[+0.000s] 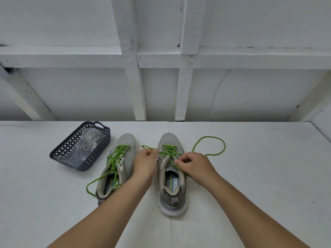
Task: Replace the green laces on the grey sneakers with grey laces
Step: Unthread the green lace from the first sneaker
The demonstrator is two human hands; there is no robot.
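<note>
Two grey sneakers stand side by side on the white table, toes pointing away from me. The left sneaker [118, 163] keeps its green lace [116, 158] threaded, with a loose end trailing off to the left. On the right sneaker [171, 172] the green lace [211, 149] is partly undone, and one end loops out over the table to the right. My left hand [146, 161] pinches a strand of that lace at the shoe's left side. My right hand [192, 165] pinches a strand over the tongue.
A dark perforated basket [60, 154] sits at the back left of the table, holding a clear plastic bag with pale laces [87, 142] inside. A white panelled wall with beams [134, 86] rises just behind the table's far edge.
</note>
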